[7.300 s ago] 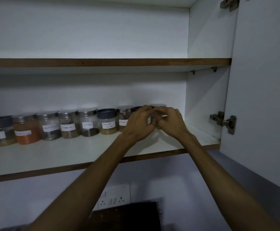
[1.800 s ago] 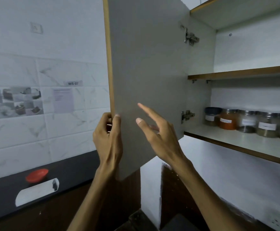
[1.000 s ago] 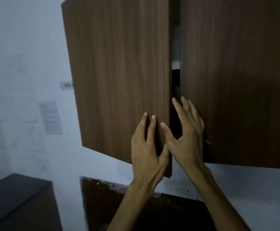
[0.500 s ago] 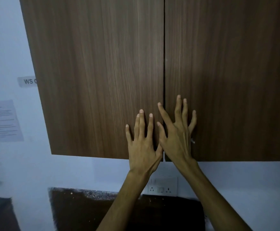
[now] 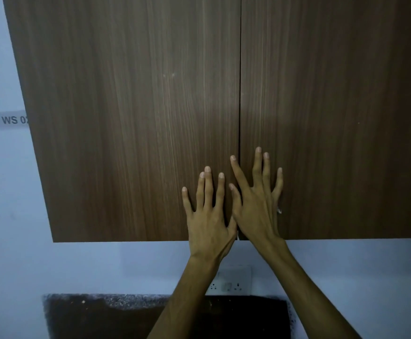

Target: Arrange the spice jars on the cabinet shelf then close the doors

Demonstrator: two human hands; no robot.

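Wooden doors [image 5: 150,106] closed under both flat hands [image 5: 233,216].

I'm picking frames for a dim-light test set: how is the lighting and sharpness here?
Head view: dim, bluish light; a softly brighter patch on the doors above the left hand and right hand; hands and wood grain sharp, wall label readable; no glare.

The left door [image 5: 136,113] has swung shut against the right door [image 5: 334,113]; both hands, the left hand [image 5: 209,223] and right hand [image 5: 258,211], now press flat beside the seam; jars hidden.
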